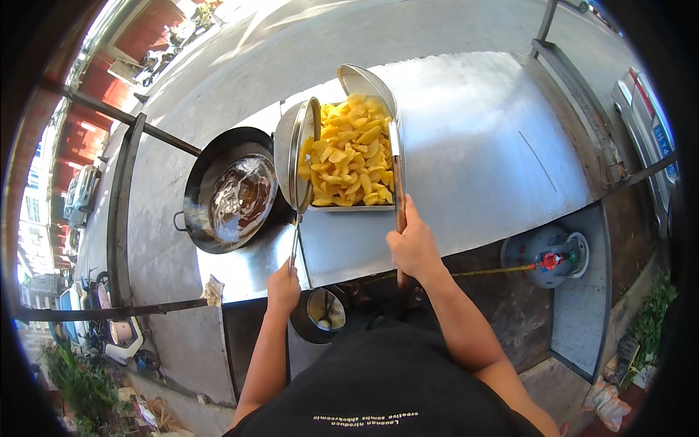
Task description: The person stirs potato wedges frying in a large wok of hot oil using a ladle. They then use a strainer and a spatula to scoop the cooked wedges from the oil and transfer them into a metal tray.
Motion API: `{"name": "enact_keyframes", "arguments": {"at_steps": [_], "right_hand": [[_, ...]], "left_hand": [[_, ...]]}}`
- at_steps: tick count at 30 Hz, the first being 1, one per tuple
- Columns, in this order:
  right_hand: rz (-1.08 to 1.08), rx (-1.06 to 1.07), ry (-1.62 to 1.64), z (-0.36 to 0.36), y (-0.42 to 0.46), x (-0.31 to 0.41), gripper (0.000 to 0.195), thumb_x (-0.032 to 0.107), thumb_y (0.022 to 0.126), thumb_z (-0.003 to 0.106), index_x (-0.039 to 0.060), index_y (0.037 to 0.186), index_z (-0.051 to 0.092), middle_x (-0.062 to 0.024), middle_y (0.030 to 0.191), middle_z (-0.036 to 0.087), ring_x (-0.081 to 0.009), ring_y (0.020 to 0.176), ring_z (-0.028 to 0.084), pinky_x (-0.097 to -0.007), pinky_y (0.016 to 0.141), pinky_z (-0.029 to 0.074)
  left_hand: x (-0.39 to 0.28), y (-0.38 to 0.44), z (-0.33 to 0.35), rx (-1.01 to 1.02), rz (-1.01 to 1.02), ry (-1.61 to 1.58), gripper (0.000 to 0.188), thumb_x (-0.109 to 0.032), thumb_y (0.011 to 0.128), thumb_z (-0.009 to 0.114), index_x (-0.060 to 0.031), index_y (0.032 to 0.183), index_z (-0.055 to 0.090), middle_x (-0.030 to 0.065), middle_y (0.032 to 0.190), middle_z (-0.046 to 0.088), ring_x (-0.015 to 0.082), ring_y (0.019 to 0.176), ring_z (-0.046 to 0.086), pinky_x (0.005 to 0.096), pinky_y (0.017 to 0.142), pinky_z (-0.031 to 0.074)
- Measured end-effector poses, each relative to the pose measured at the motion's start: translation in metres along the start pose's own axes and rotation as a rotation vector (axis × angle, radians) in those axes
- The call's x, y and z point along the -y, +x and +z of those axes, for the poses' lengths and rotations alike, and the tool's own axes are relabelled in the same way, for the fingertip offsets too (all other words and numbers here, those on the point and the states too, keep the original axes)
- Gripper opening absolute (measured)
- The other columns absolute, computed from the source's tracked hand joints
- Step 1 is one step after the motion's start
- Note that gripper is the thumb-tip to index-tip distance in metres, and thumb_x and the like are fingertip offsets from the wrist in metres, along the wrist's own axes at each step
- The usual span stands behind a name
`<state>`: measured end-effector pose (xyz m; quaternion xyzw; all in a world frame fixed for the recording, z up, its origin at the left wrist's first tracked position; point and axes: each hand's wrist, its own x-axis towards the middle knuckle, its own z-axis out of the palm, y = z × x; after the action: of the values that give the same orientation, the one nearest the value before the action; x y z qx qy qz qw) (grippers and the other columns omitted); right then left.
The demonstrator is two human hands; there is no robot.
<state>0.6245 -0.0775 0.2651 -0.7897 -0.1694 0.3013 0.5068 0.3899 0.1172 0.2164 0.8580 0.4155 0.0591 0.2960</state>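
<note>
My left hand [283, 285] grips the thin metal handle of a mesh strainer [288, 147], which is tilted on its side between the wok and the tray. A few yellow pieces show inside its rim. My right hand [415, 240] is closed around the wooden handle of a round metal skimmer [367, 83], whose head leans over the tray's far end. Between the two tools, a shallow metal tray [352, 208] is heaped with yellow potato pieces [352, 155]. To the left, a black wok [199, 185] holds dark, shiny oil [243, 199].
The metal worktop [480, 147] extends right, with a thin stick [538, 161] on it. A metal frame [123, 207] bounds the left side. Below stand a gas cylinder [538, 259] with a yellow hose and a pot [327, 314] containing a ladle. Vehicles are parked beyond.
</note>
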Motion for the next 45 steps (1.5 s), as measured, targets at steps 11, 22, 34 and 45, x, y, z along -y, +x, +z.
{"name": "enact_keyframes", "arguments": {"at_steps": [11, 22, 34, 45], "right_hand": [[-0.014, -0.021, -0.016, 0.005, 0.005, -0.001, 0.075, 0.012, 0.075, 0.050, -0.0082, 0.141, 0.021, -0.0291, 0.086, 0.063, -0.0427, 0.082, 0.063, -0.0430, 0.076, 0.050], [0.000, -0.010, 0.004, 0.006, 0.003, 0.002, 0.076, 0.012, 0.074, 0.051, -0.0088, 0.141, 0.021, -0.0277, 0.083, 0.063, -0.0399, 0.078, 0.064, -0.0419, 0.073, 0.050], [-0.060, -0.076, -0.075, 0.007, 0.005, 0.003, 0.075, 0.014, 0.075, 0.051, -0.0064, 0.142, 0.023, -0.0298, 0.089, 0.062, -0.0428, 0.085, 0.062, -0.0442, 0.079, 0.049], [-0.113, -0.152, -0.165, 0.011, 0.015, 0.001, 0.075, 0.013, 0.074, 0.052, -0.0086, 0.140, 0.024, -0.0308, 0.086, 0.062, -0.0454, 0.082, 0.062, -0.0472, 0.076, 0.049]], "left_hand": [[-0.022, 0.051, 0.002, 0.029, 0.001, -0.023, 0.034, -0.011, 0.088, 0.049, -0.0032, 0.121, 0.058, 0.0238, 0.081, 0.062, 0.0386, 0.077, 0.061, 0.0434, 0.070, 0.046], [-0.034, 0.101, 0.011, -0.038, 0.197, -0.022, 0.031, -0.012, 0.090, 0.050, -0.0035, 0.118, 0.059, 0.0120, 0.065, 0.057, 0.0217, 0.059, 0.056, 0.0337, 0.060, 0.045], [-0.052, 0.147, -0.003, -0.056, 0.220, 0.095, 0.032, -0.014, 0.090, 0.049, -0.0049, 0.119, 0.059, 0.0224, 0.081, 0.063, 0.0331, 0.075, 0.063, 0.0395, 0.068, 0.048], [-0.054, 0.150, -0.006, -0.067, 0.243, 0.086, 0.032, -0.014, 0.089, 0.049, -0.0070, 0.119, 0.060, 0.0200, 0.079, 0.064, 0.0319, 0.073, 0.064, 0.0396, 0.068, 0.049]]}}
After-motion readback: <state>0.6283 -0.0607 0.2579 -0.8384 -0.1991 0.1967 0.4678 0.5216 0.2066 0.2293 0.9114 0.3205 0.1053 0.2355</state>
